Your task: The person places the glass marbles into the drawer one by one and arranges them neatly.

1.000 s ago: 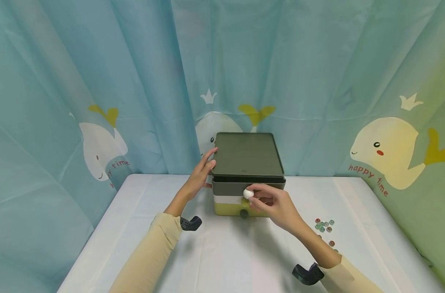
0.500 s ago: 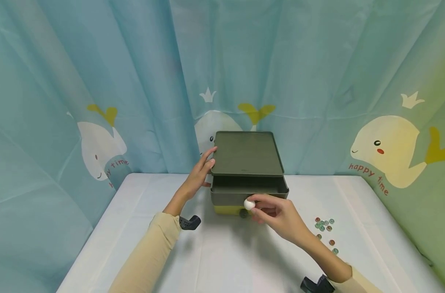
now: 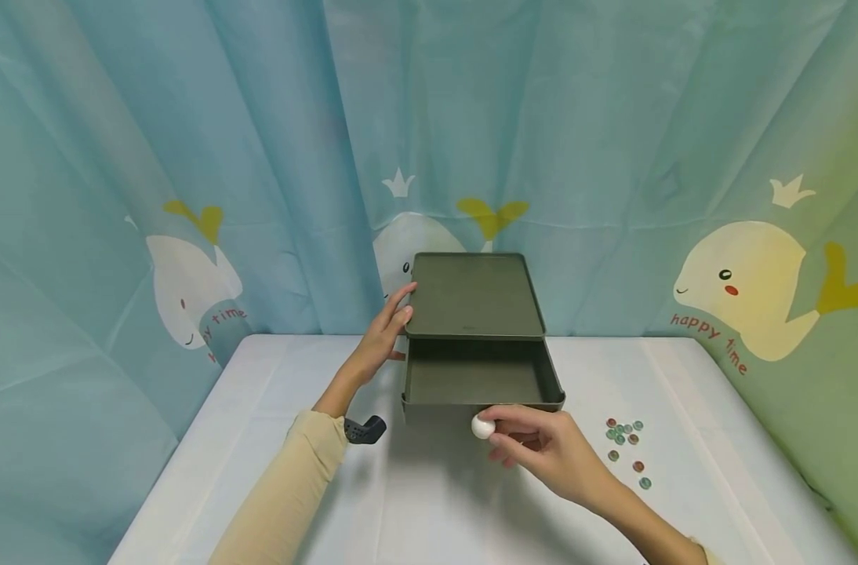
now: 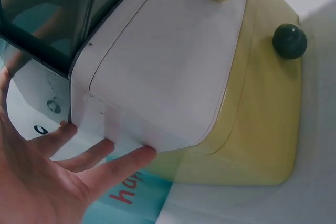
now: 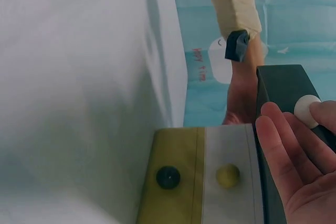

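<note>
1. Drawer [image 3: 480,380], pulled out of the box [image 3: 474,294], opens upward, its depth running toward the person.
2. Left hand [image 3: 383,339] rests flat, fingers straight, against the box's left side.
3. Right hand [image 3: 542,447] pinches the white knob [image 3: 482,426] on the drawer's front.
4. Beads [image 3: 627,443] lie right of that hand.
5. Lower drawers are hidden from the head view.

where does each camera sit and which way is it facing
Head: above, facing forward and down at the drawer box with its top drawer open; both hands and sleeves show.
Left wrist: beside the box's left side; left hand on it.
Right wrist: low, facing the drawer fronts; right hand pinches the white knob.
All share the box.
</note>
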A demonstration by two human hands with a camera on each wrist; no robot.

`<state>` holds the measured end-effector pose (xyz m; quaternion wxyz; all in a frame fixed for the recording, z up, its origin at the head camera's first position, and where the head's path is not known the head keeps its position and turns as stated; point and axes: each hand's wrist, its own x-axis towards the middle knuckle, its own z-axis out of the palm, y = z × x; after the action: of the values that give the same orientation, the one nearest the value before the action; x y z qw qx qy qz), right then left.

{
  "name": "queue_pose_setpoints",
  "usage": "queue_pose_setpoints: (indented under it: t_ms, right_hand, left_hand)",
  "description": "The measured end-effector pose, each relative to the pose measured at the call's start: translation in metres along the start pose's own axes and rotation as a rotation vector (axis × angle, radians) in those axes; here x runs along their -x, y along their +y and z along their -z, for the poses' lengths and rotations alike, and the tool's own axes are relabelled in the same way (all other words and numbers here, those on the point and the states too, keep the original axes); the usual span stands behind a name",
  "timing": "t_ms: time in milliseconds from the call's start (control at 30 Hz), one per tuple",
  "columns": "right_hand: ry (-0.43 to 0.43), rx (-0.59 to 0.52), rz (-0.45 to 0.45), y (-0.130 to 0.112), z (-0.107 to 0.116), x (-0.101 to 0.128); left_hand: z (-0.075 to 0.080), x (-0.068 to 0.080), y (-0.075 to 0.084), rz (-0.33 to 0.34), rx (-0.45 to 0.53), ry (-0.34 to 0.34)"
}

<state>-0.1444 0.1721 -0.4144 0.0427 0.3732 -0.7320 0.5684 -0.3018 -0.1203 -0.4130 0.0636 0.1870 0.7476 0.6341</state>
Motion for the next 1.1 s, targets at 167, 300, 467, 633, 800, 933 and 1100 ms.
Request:
queue_pose_setpoints:
  t_ms: [167,300,467,633,800,933,1100]
  right_hand:
    - [-0.015,-0.002,0.034,-0.004,-0.005,0.008]
    - [-0.014,0.010,0.034,-0.008,-0.009,0.011]
    - [-0.014,0.020,0.069,-0.012,-0.013,0.012]
    - [-0.017,0.049,0.121,-0.012,-0.019,0.015]
    - [-0.030,0.055,0.128,-0.011,-0.021,0.017]
    - [-0.040,0.063,0.132,-0.010,-0.021,0.017]
    - [-0.042,0.061,0.132,-0.011,-0.017,0.017]
  left_hand:
    - [0.000,0.002,0.000,-0.007,-0.004,-0.001]
    - [0.000,0.002,0.000,-0.015,-0.005,0.000]
    - [0.000,0.003,0.001,-0.013,-0.020,0.005]
    - [0.000,0.003,0.002,-0.007,-0.033,0.008]
    - [0.000,0.003,0.003,0.001,-0.041,0.020]
    - [0.000,0.002,0.003,-0.002,-0.043,0.018]
    - [0.000,0.002,0.002,-0.006,-0.044,0.012]
